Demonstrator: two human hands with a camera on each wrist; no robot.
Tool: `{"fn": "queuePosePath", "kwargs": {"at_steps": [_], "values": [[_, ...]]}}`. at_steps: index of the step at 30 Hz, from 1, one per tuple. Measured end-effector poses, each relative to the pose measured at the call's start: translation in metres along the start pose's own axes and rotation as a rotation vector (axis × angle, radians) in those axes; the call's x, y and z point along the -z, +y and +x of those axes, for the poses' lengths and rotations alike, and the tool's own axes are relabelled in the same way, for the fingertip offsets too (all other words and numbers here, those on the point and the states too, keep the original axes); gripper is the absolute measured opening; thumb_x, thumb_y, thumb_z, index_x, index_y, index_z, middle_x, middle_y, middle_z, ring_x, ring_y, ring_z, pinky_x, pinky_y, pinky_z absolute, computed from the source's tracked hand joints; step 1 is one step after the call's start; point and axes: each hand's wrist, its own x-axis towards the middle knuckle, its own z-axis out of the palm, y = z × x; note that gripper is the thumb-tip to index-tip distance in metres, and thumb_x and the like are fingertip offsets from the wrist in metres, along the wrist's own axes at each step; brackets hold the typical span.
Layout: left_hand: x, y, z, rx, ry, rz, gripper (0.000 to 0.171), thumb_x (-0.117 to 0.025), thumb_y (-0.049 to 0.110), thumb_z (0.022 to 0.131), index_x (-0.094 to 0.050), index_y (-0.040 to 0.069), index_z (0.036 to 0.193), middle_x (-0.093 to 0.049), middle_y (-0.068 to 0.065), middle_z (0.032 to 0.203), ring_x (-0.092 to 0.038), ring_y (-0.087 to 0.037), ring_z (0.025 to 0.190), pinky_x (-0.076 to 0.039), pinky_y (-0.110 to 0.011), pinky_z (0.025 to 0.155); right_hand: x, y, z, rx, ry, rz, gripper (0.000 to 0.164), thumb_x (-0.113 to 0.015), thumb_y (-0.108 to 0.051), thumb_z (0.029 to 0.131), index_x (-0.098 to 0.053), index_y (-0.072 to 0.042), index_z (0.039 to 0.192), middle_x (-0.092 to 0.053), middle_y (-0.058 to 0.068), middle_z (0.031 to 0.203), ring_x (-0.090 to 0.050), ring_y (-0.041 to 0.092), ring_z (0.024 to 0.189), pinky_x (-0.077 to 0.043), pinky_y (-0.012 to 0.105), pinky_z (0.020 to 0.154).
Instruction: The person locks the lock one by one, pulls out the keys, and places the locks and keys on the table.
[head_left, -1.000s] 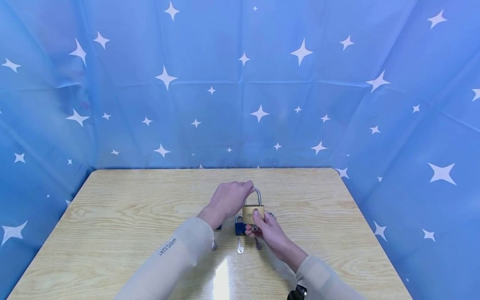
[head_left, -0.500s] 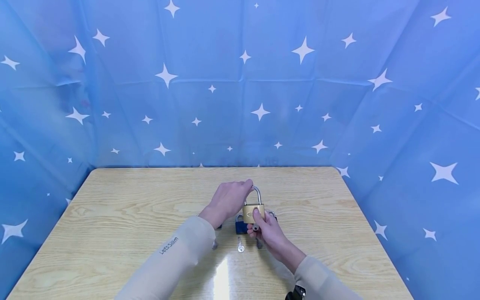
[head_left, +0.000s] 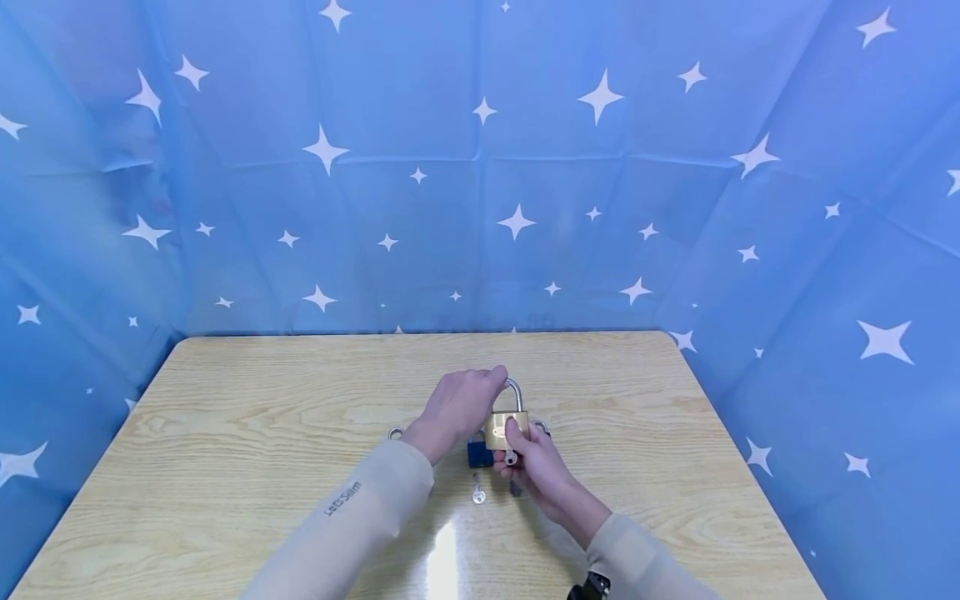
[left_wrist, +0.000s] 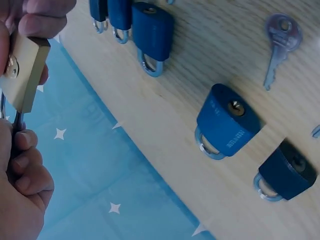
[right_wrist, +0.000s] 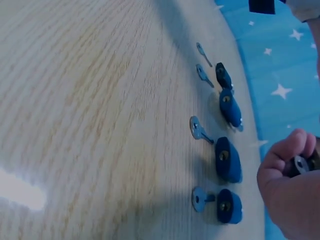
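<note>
A brass padlock (head_left: 507, 430) is held up over the table between both hands, shackle upward in the head view. My left hand (head_left: 467, 403) grips the top of its steel shackle (head_left: 517, 393). My right hand (head_left: 546, 468) holds the body, its thumb across the front face. Below the body, a key (head_left: 511, 457) shows its round head at the right fingers; the right wrist view also has this key head (right_wrist: 301, 164) at the curled fingers. In the left wrist view, fingers wrap the brass body (left_wrist: 29, 70) from above and the shackle from below.
Several blue padlocks stand in a row on the wooden table (head_left: 262, 467), one blue padlock (left_wrist: 227, 120) close in the left wrist view. Loose keys lie before them, such as a silver key (head_left: 478, 490). A blue star-patterned curtain (head_left: 420, 167) hangs behind the table.
Both hands keep their hold on the brass padlock in nearly the same place. The key head beneath it looks brighter and more face-on than before. The head view has shifted slightly.
</note>
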Motion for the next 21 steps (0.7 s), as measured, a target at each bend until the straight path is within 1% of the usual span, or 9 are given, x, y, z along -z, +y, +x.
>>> {"fn": "queuePosePath", "kwargs": {"at_steps": [3,7,13,17,19,21], "values": [[-0.003,0.000,-0.003,0.006,0.001,-0.028,0.019,-0.044,0.030,0.105,-0.051,0.019,0.092,-0.044,0.008,0.060,-0.043,-0.009,0.052,-0.037,-0.022,0.050,0.002,0.001,0.000,-0.010,0.002,-0.006,0.043,-0.046,-0.041,0.102,-0.043,-0.003,0.121,-0.058,0.000,0.076,-0.057,0.008,0.065,-0.048,0.018,0.060],[-0.006,0.001,-0.006,0.002,0.003,-0.040,0.018,-0.043,0.030,0.105,-0.051,0.018,0.093,-0.044,0.008,0.060,-0.042,-0.008,0.052,-0.037,-0.022,0.051,0.004,0.002,0.000,-0.014,0.001,-0.018,0.041,-0.046,-0.041,0.102,-0.045,-0.003,0.119,-0.057,0.000,0.075,-0.056,0.009,0.064,-0.047,0.019,0.059],[-0.009,0.003,-0.008,0.008,-0.022,-0.058,0.017,-0.045,0.028,0.104,-0.052,0.017,0.093,-0.043,0.008,0.059,-0.041,-0.009,0.051,-0.036,-0.022,0.051,0.006,-0.001,0.000,-0.022,-0.032,-0.027,0.037,-0.045,-0.039,0.103,-0.046,-0.004,0.114,-0.057,-0.001,0.073,-0.055,0.008,0.061,-0.047,0.018,0.058],[-0.004,0.005,-0.002,0.000,-0.031,-0.061,0.019,-0.045,0.028,0.104,-0.053,0.016,0.093,-0.044,0.006,0.060,-0.042,-0.010,0.052,-0.037,-0.023,0.051,0.008,-0.005,-0.001,-0.006,-0.067,-0.031,0.041,-0.045,-0.042,0.102,-0.045,-0.003,0.115,-0.058,-0.001,0.073,-0.058,0.008,0.062,-0.049,0.019,0.059],[0.001,0.005,0.003,-0.004,-0.036,-0.051,0.019,-0.045,0.029,0.104,-0.054,0.016,0.092,-0.046,0.006,0.061,-0.045,-0.011,0.054,-0.040,-0.024,0.053,0.009,-0.008,-0.001,0.006,-0.099,-0.038,0.046,-0.044,-0.045,0.102,-0.045,-0.002,0.118,-0.062,0.000,0.076,-0.063,0.008,0.065,-0.053,0.021,0.063],[0.006,0.005,0.007,-0.002,-0.048,-0.047,0.019,-0.044,0.029,0.104,-0.056,0.017,0.094,-0.048,0.006,0.063,-0.047,-0.012,0.057,-0.042,-0.026,0.055,0.010,-0.010,-0.001,0.018,-0.140,-0.041,0.052,-0.042,-0.047,0.102,-0.043,0.000,0.124,-0.066,0.001,0.081,-0.068,0.011,0.072,-0.056,0.024,0.069]]}}
